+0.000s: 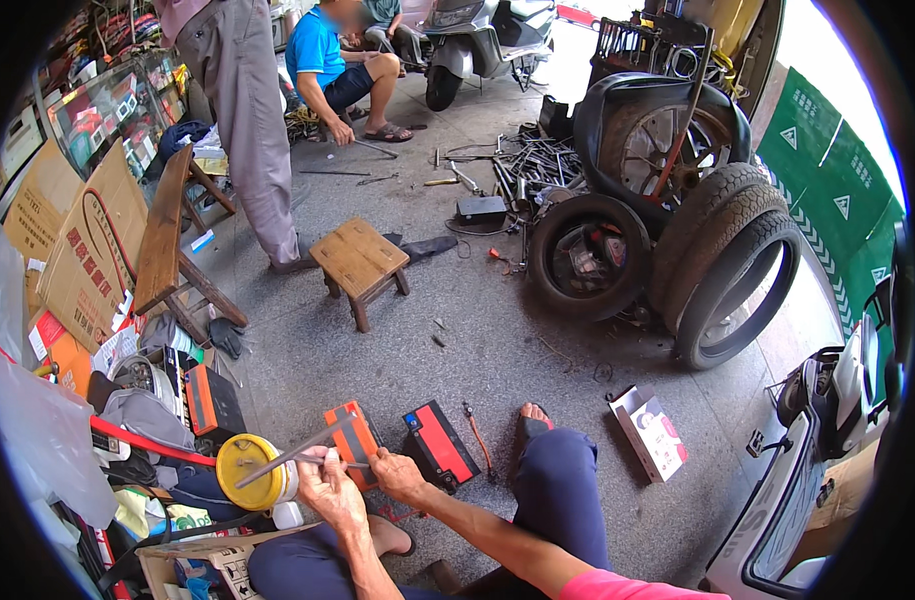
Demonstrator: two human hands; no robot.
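The left hand [332, 494] is closed around a thin rod [355, 464], thumb uppermost; the right hand [398, 475] grips its right end. A thicker bar [293, 454] slants across the rod's left end, its lower tip over the yellow lid [249, 472] and its upper tip over the orange box [353, 446]. Whether bar and rod are joined is hard to tell at this angle.

If they are only crossed, loosening the left hand could let the bar slide off and clatter onto the lid or the floor [477, 345]. If they are joined, a twist of the rod could swing the lower tip into the lid and tip the tub beneath. The box and a red-and-black box [440, 443] lie close to the right hand, so a slip there could scrape knuckles on an edge. A dropped piece could also strike the bare toes of the near foot [387, 537], below the hands.
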